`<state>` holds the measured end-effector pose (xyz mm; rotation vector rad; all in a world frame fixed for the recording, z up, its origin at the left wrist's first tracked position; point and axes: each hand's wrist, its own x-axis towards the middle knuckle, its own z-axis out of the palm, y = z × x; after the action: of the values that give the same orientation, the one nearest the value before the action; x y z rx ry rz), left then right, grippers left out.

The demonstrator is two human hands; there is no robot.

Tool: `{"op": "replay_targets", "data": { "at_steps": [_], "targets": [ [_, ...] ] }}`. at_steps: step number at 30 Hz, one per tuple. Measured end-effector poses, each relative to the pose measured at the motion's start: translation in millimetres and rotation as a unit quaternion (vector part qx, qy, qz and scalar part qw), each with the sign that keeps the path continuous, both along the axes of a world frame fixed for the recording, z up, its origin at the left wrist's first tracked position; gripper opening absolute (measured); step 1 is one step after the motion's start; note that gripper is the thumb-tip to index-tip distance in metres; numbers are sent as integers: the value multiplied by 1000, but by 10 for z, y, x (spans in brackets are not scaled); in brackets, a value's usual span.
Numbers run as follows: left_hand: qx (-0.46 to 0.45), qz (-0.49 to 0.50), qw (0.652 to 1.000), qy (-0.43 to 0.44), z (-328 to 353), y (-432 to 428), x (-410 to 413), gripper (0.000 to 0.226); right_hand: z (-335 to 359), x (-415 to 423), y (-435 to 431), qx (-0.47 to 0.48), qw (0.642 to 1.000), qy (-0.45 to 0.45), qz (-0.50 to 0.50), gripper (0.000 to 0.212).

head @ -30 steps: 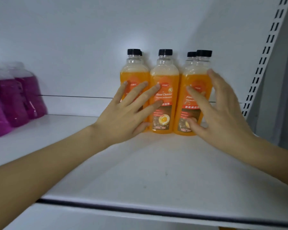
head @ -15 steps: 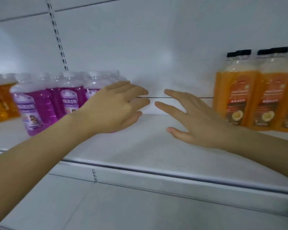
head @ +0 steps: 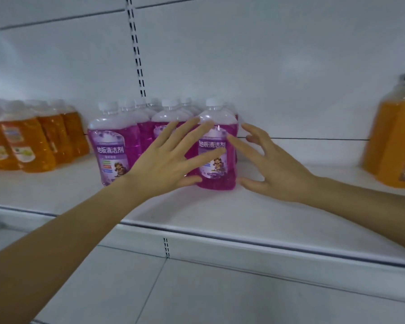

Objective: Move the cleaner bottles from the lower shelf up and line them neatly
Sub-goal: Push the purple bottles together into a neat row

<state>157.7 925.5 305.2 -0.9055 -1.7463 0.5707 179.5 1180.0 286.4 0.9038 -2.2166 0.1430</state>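
Head cam, L to R: orange cleaner bottles [head: 33,143] grouped, then purple floor-cleaner bottles [head: 147,136] in a block on the white shelf [head: 220,213]. Left hand [head: 168,160] fingers spread flat vs front-right purple bottle [head: 216,148]; right hand [head: 274,164] spread, beside it, contact unclear. More orange bottles [head: 393,139] far right. Prob. mostly shelved; squaring up left.

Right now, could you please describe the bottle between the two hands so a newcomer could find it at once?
On the white shelf, find the purple bottles below the slotted upright. The rightmost front purple bottle has open shelf on its right, unlike its neighbours.
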Motion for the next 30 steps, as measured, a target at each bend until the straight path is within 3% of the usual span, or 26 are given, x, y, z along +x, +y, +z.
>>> {"op": "replay_targets", "data": {
  "at_steps": [9,17,24,30],
  "targets": [
    [9,8,1000,11,-54,-103,-326,97,-132,-251,-222,-29,999,43,16,72],
    [20,-28,999,16,-117,-181,-453,94,-188,-252,-286,-60,998,-1,34,65],
    [72,-77,993,-51,-298,-160,-386,93,-225,-101,-499,-81,996,11,-43,67],
    [86,-86,991,-47,-305,-94,-371,100,-248,-62,-551,-105,992,-9,-73,70]
  ]
}}
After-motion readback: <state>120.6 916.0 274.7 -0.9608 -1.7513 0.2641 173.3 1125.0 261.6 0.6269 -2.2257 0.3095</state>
